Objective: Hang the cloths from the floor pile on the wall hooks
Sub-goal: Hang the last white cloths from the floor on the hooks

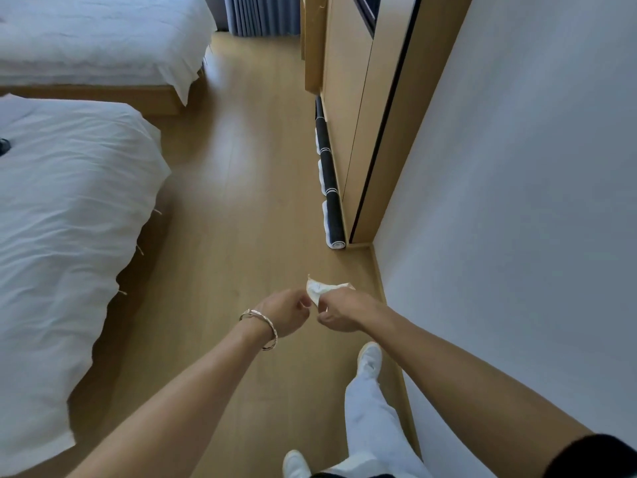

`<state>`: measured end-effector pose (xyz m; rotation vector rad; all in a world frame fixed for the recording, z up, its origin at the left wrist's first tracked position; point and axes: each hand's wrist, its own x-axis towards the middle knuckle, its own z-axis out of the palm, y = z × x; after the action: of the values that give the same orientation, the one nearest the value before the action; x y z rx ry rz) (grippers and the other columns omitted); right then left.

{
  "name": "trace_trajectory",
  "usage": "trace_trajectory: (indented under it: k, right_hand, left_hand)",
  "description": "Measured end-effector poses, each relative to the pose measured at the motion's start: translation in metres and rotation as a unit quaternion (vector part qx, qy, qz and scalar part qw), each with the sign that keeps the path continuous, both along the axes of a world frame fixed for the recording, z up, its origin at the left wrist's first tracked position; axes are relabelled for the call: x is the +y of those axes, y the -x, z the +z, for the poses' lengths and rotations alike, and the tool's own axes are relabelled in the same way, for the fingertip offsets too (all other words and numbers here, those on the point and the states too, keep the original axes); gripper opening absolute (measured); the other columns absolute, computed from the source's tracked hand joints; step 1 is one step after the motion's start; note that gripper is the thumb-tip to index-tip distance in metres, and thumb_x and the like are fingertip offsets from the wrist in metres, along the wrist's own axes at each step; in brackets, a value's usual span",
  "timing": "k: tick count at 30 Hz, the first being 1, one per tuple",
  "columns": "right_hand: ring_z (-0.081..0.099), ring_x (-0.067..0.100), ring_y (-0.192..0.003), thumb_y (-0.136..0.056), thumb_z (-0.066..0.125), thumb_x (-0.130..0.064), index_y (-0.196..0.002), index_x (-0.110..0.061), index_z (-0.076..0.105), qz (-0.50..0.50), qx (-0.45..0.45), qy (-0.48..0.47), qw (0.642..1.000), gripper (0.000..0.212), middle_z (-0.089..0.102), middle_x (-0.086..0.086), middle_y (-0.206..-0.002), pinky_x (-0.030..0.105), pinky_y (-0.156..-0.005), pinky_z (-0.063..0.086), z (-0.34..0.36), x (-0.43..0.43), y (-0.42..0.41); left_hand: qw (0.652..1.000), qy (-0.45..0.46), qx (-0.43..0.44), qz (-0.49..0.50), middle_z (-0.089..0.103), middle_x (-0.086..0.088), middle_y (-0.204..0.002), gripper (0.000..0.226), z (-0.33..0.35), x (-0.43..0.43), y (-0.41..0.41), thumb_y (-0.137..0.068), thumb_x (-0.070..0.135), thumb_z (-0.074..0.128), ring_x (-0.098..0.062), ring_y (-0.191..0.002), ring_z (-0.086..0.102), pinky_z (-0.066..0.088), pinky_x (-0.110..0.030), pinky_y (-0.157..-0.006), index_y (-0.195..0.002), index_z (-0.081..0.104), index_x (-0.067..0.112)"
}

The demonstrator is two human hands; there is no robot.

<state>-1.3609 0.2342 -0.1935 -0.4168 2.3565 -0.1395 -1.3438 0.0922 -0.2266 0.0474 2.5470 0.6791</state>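
A small crumpled white cloth [322, 288] is up in the air above the pale wooden floor [241, 201], near the plain white wall [517, 201]. The right hand [339, 313] is clenched round its lower part, and the left hand [287, 313] pinches its near edge with curled fingers. The step seems to be readying one cloth for hanging. No hook is in view, so the next move probably calls for finding one on the wall and raising the cloth to it.

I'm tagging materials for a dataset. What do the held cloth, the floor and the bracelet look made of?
Cloth: thin soft white fabric, apparently; it crumples in the right hand.
Floor: light wood or wood-look laminate, semi-gloss; plank seams, soft glare.
Bracelet: probably polished metal; silvery with bright glints.
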Motion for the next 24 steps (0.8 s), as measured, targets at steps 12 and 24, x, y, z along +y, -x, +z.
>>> trace_trajectory:
  k: [12,24]
  right_hand:
    - [0.051,0.027,-0.083,-0.091,0.040,-0.018,-0.085,-0.013,0.061,0.052,-0.068,0.042,0.995,0.022,0.054,0.008,-0.084,0.025,-0.054,0.034,-0.061,-0.001,0.233]
    - [0.048,0.022,-0.085,-0.096,0.046,-0.023,-0.099,-0.016,0.058,0.005,-0.192,0.016,0.981,0.015,0.053,0.005,-0.095,0.030,-0.075,0.040,-0.242,0.015,0.357]
  left_hand:
    - [0.992,0.009,-0.050,0.115,0.066,-0.002,-0.114,0.029,-0.041,0.005,0.194,-0.092,0.020,0.044,-0.021,-0.104,0.060,0.044,-0.023,-0.083,-0.115,0.062,0.019]
    - [0.980,0.016,-0.188,0.067,0.065,0.001,-0.113,0.030,-0.185,-0.011,0.310,-0.095,0.021,0.040,-0.018,-0.101,0.059,0.037,-0.019,-0.074,-0.121,0.057,0.019]
